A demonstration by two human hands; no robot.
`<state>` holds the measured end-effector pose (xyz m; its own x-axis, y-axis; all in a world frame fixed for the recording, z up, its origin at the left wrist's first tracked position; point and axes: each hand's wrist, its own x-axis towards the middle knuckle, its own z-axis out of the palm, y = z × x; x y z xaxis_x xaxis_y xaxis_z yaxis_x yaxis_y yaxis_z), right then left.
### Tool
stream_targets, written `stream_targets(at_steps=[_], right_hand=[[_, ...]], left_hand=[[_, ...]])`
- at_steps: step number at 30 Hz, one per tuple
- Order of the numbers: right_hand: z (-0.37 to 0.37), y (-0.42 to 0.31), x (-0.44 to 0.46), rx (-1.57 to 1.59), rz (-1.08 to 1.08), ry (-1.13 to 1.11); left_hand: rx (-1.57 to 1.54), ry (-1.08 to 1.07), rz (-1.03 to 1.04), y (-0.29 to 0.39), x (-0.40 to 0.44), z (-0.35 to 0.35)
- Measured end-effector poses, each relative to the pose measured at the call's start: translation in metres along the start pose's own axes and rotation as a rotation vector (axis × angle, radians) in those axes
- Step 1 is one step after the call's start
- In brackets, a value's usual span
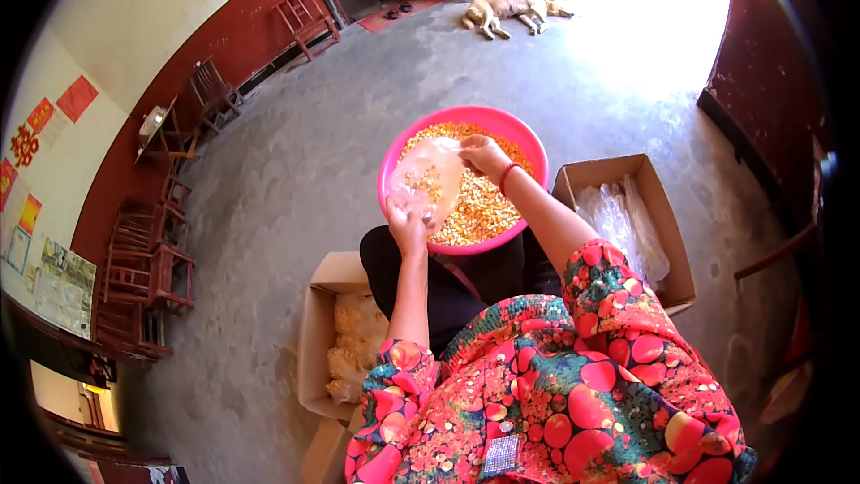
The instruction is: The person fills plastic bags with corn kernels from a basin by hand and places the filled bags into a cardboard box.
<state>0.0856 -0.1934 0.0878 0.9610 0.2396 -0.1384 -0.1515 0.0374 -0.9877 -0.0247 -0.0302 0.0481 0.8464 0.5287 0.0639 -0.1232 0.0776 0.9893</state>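
A clear plastic bag [419, 164] with some yellow corn kernels inside is stretched between my hands. My left hand [409, 222] grips its lower left part, over the near rim of the pink basin [534, 137]. With its fingers pinched together, my right hand [484, 157] holds the bag's upper right edge and wears a red bracelet at the wrist. Loose corn kernels [488, 213] fill the basin beneath the bag. The basin sits in front of my knees.
To my right stands a cardboard box [678, 246] of clear plastic bags [623, 224]. At my left, another cardboard box [315, 350] holds filled bags of corn [354, 341]. A dog [509, 11] lies on the concrete floor near the doorway. Wooden chairs [166, 278] line the left wall.
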Motion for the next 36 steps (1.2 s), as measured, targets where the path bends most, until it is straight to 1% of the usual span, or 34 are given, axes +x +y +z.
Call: stream_targets(at_steps=[1,2,4,5,6,7,8,10,11,12,14,15,16,18,19,21,22,24,25,27,28,30,31,32,33,34,35,36], right_hand=[[-0.002,0.003,-0.003,-0.034,0.019,0.046],[-0.006,0.004,-0.006,-0.071,0.032,0.093],[-0.020,0.022,-0.001,-0.106,0.058,0.064],[-0.026,0.035,0.001,-0.408,-0.065,0.159],[-0.030,0.039,-0.003,-0.710,-0.190,0.251],[-0.035,0.043,-0.007,-0.766,-0.102,0.237],[-0.038,0.048,-0.013,-0.766,-0.101,0.235],[-0.038,0.044,-0.042,-1.144,-0.171,0.309],[-0.040,0.050,-0.044,-1.140,-0.148,0.259],[-0.039,0.051,-0.047,-1.139,-0.147,0.260],[-0.031,0.054,-0.049,-1.210,-0.186,0.243],[-0.028,0.051,-0.053,-1.242,-0.123,0.177],[-0.027,0.051,-0.055,-1.239,-0.124,0.176],[-0.025,0.049,-0.056,-1.327,-0.101,0.106],[-0.025,0.046,-0.059,-1.324,-0.112,0.089],[-0.024,0.053,-0.055,-1.308,-0.138,0.110],[-0.024,0.057,-0.053,-1.296,-0.167,0.128],[-0.025,0.061,-0.051,-1.290,-0.174,0.124],[-0.024,0.062,-0.051,-1.285,-0.179,0.119],[-0.025,0.060,-0.051,-1.290,-0.168,0.082],[-0.026,0.058,-0.051,-1.296,-0.157,0.046],[-0.028,0.067,-0.044,-1.324,-0.186,0.045],[-0.030,0.071,-0.040,-1.352,-0.215,0.043],[-0.035,0.074,-0.036,-1.353,-0.215,0.043],[-0.037,0.070,-0.036,-1.135,-0.249,0.108],[-0.040,0.069,-0.034,-0.915,-0.280,0.169],[-0.045,0.087,-0.020,-0.809,-0.366,0.230],[-0.045,0.083,-0.021,-0.809,-0.366,0.228]], left_hand=[[0.032,-0.013,-0.074,0.012,-0.004,0.003],[0.030,-0.012,-0.069,0.008,0.000,0.002],[0.317,0.035,0.221,-0.008,0.006,-0.001],[0.320,0.035,0.216,-0.016,0.007,-0.002],[0.367,0.020,0.294,-0.018,0.008,0.000],[0.413,0.006,0.373,-0.019,0.007,0.000],[0.414,0.007,0.372,-0.021,0.004,0.000],[0.581,-0.045,0.561,-0.016,-0.005,0.005],[0.652,-0.039,0.634,-0.013,-0.011,0.008],[0.652,-0.040,0.634,-0.010,-0.016,0.012],[0.715,-0.059,0.567,-0.006,-0.025,0.015],[0.691,-0.068,0.555,-0.004,-0.027,0.016],[0.694,-0.068,0.556,-0.003,-0.028,0.016],[0.694,-0.017,0.556,-0.002,-0.029,0.017],[0.697,-0.020,0.557,-0.003,-0.027,0.017],[0.594,0.015,0.677,-0.004,-0.021,0.017],[0.594,0.015,0.678,-0.004,-0.020,0.015],[0.687,-0.044,0.574,-0.004,-0.021,0.011],[0.688,-0.044,0.574,-0.010,-0.019,0.008],[0.594,-0.135,0.522,-0.021,-0.012,0.004],[0.594,-0.135,0.522,-0.024,-0.011,0.003],[0.753,-0.026,0.649,-0.022,-0.008,0.005],[0.752,-0.026,0.649,-0.020,-0.008,0.007],[0.691,0.001,0.606,-0.017,-0.010,0.010],[0.628,0.028,0.563,-0.012,-0.012,0.012],[0.628,0.030,0.562,-0.007,-0.015,0.012],[0.655,0.012,0.518,-0.001,-0.019,0.012],[0.681,-0.006,0.473,0.001,-0.020,0.012]])
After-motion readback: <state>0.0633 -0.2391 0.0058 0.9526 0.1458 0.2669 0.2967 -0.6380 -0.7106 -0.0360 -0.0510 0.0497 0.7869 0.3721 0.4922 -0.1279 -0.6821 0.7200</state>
